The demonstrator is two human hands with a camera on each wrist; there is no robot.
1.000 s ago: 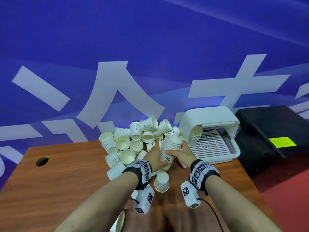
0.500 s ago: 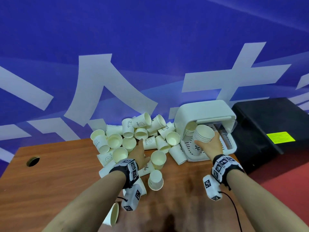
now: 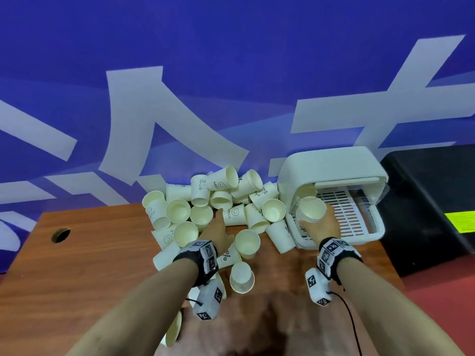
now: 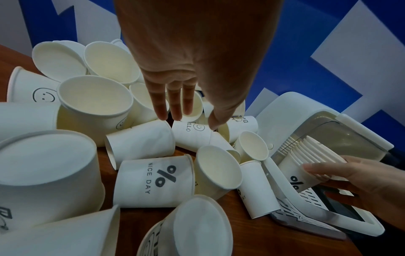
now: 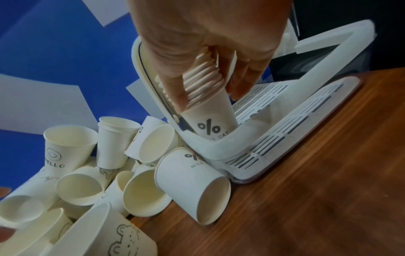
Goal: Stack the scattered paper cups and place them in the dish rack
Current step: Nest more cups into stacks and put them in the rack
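My right hand (image 3: 321,224) (image 5: 208,102) grips a stack of nested paper cups (image 3: 311,210) (image 5: 208,121) from above, thumb and fingers round its rims. The stack's base, marked "% NICE DAY", sits inside the front left corner of the white dish rack (image 3: 359,238) (image 5: 230,143). Another cup stack (image 3: 305,192) stands just behind it under the rack's hood. My left hand (image 3: 216,231) (image 4: 186,117) reaches with straight fingers over the pile of loose cups (image 3: 205,209), its tips just above a "HELLO" cup (image 4: 190,131), holding nothing.
The wooden table (image 3: 77,278) has a cable hole (image 3: 60,235) at the left. An upside-down cup (image 3: 241,277) and a lying cup (image 3: 173,330) sit nearer me. A black box (image 3: 431,201) stands right of the rack. A blue wall lies behind.
Both hands held the stack at the table's middle. The left hand let go and moved to the pile; the right hand carried the stack right and lowered it into the rack.
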